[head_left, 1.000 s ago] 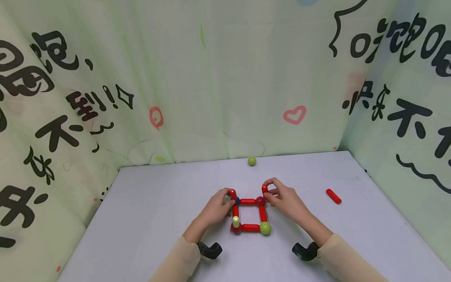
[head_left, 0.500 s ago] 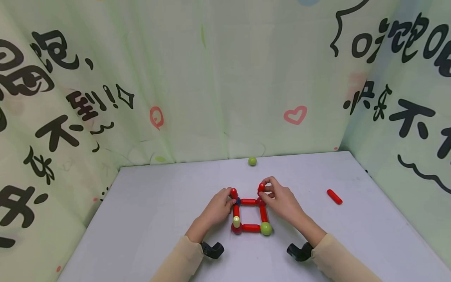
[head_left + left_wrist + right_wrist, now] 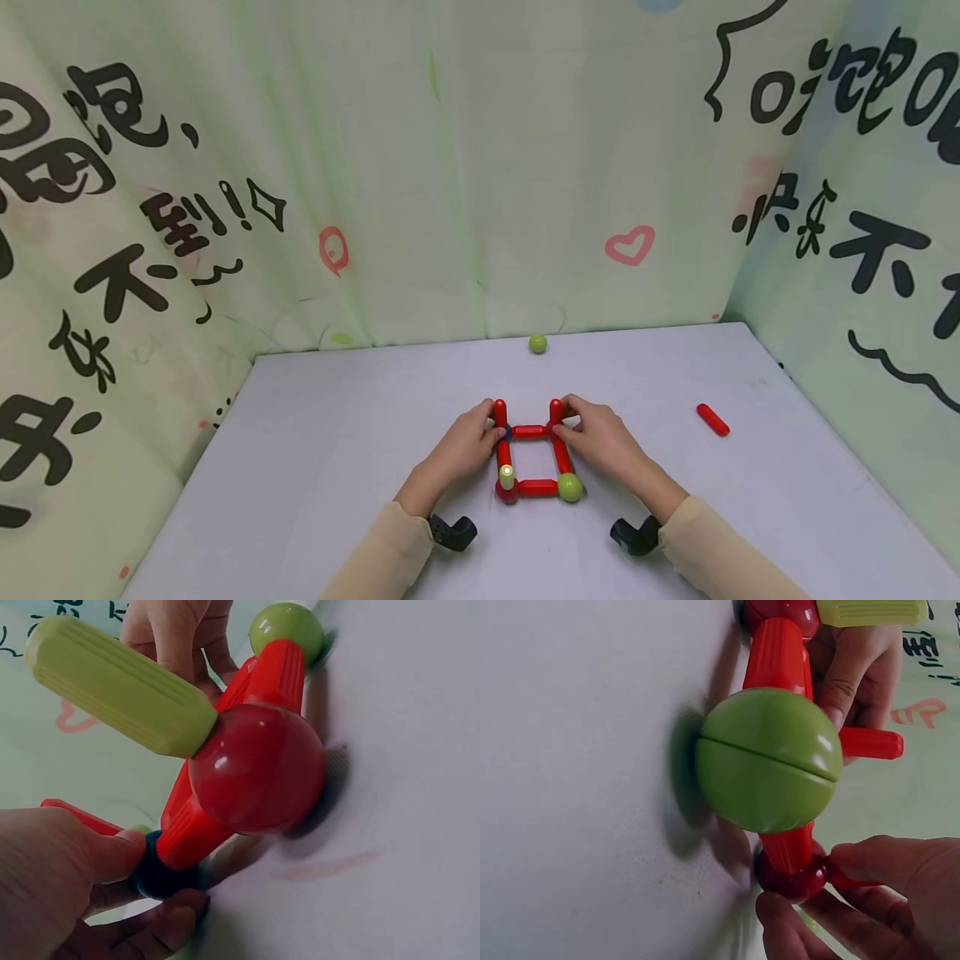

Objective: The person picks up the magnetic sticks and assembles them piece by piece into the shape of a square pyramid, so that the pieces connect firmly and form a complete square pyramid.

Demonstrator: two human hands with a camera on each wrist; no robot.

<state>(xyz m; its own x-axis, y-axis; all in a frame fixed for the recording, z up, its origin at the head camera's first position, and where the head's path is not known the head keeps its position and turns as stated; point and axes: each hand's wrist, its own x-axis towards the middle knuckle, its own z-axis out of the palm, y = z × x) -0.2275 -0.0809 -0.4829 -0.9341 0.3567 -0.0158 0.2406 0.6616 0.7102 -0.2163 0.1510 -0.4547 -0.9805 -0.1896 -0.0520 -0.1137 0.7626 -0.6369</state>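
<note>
A square frame of red magnetic rods with balls at its corners lies on the table. My left hand (image 3: 467,442) pinches the dark blue ball (image 3: 159,876) at its far left corner, where a red rod (image 3: 500,412) stands up. At the far right corner my right hand (image 3: 606,440) grips the dark red ball (image 3: 793,882) between thumb and fingers, under another upright red rod (image 3: 556,411). A yellow-green rod (image 3: 116,684) rises from the near left red ball (image 3: 259,769). The near right corner is a green ball (image 3: 769,761) bearing no upright rod.
A loose red rod (image 3: 712,419) lies on the table (image 3: 300,500) to the right. Near the far edge rests a green ball (image 3: 537,343). Printed curtains (image 3: 480,183) hang behind the table and along both sides.
My right hand has moved slightly left and down from the rod to the far right ball, and that rod now stands on it. The frame has shifted slightly toward me.
</note>
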